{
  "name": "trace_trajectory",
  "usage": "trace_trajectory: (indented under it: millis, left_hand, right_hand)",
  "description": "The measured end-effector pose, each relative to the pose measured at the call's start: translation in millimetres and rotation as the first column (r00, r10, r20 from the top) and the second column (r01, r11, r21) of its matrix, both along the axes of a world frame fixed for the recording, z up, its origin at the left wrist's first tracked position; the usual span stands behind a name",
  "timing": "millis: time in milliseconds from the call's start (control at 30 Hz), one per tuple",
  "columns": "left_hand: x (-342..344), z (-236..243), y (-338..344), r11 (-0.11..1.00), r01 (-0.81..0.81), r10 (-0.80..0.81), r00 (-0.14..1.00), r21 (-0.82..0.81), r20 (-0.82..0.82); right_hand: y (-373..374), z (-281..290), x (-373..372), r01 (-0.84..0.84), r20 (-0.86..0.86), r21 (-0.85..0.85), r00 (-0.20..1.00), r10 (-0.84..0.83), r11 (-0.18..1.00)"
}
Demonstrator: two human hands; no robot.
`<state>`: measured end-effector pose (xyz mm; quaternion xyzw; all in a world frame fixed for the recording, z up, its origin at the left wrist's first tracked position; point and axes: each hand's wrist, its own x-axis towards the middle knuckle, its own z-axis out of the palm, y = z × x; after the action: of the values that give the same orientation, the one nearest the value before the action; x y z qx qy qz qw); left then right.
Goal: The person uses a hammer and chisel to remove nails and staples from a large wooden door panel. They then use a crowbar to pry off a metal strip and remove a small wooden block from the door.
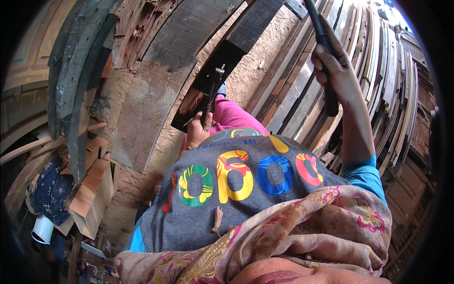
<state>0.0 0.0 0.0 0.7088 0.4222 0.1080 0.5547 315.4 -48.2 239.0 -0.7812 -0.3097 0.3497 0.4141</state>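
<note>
Dark timber (230, 55) slants ahead of the person's body, its long axis running from beside the left hand (195, 132) away toward the upper right; of the 2 hands, the left is clearly nearer, at its close end. Next in size, a long dark-handled tool (318, 26) is held up to the right of the timber and well apart from it, the right hand's (335, 70) fingers wrapped round the grip (the tool's far end leaves the view). Left fingers curl round a shorter dark tool (212, 90), blunt grey end pointing away; whether it touches the wood, I cannot tell. 1 white cup-shaped container (43, 230) sits far off at lower left, contents hidden.
</note>
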Motion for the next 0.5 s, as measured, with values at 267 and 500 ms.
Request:
trace_trajectory:
  millis: [267,500]
  left_hand:
    - [-4.9,-1.9,-7.2,0.998,-0.021,0.017,0.998,0.063,0.057]
    - [0.9,-3.6,-2.8,0.994,-0.003,-0.006,0.996,0.107,0.085]
  right_hand:
    - [-19.7,-7.1,-7.1,0.003,-0.058,-0.064,0.998,-0.007,0.998]
    - [-39.0,-59.2,-27.2,-0.275,-0.114,-0.261,0.961,0.253,0.925]
